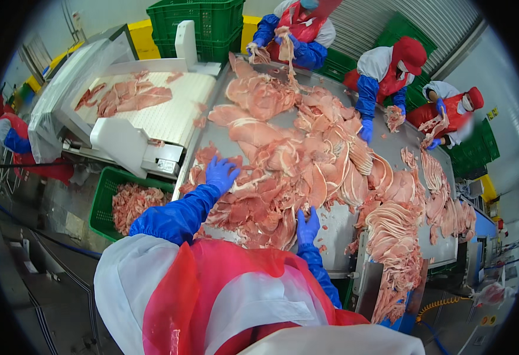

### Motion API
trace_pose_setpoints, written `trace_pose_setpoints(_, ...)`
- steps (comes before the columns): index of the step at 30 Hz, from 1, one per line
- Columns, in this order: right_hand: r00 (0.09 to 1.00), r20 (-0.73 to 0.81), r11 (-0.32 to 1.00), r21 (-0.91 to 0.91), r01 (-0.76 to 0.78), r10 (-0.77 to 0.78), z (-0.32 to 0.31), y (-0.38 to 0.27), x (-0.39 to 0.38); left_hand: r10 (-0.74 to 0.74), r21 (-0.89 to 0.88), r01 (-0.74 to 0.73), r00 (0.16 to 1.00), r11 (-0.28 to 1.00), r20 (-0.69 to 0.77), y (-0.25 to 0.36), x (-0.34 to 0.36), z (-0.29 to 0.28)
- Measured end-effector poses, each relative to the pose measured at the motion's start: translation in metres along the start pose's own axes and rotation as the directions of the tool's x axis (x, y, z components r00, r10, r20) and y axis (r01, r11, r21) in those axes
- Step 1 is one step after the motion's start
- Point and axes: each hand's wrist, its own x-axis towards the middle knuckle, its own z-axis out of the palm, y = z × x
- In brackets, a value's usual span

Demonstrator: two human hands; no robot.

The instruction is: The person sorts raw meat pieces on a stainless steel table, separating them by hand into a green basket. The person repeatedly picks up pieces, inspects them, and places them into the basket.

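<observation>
The meat pile [283, 171] is spread across the steel table [336, 231], reaching its near edge. The left hand [221, 173] is laid open and flat on slices at the pile's left rim; nothing is gripped. The right hand [308, 226] is pressed, fingers extended, against the near slices beside bare steel. A green crate [101, 204] is set below the left edge.

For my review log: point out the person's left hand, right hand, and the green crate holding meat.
left hand [221, 173], head view, back of the blue glove.
right hand [307, 228], head view, back of the blue glove.
green crate [99, 204], head view, its left wall.
</observation>
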Motion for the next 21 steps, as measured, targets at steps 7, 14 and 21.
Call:
trace_pose_setpoints(7, 0.998, 0.047, 0.999, 0.014, -0.053, 0.052, 0.043, -0.049, -0.017, -0.032, -0.165, 0.033, 0.999, 0.986, 0.009, 0.012, -0.047, 0.004)
trace_pose_setpoints(14, 0.958, 0.276, 0.997, 0.008, -0.081, 0.076, 0.044, -0.072, -0.06, 0.034, -0.274, 0.027, 0.976, 0.961, 0.214, 0.063, -0.103, -0.035)
trace_pose_setpoints(21, 0.851, 0.244, 0.883, 0.063, 0.465, -0.465, 0.051, -0.005, -0.078, 0.581, -0.229, -0.57, 0.813, 0.789, -0.02, 0.044, -0.151, -0.005)
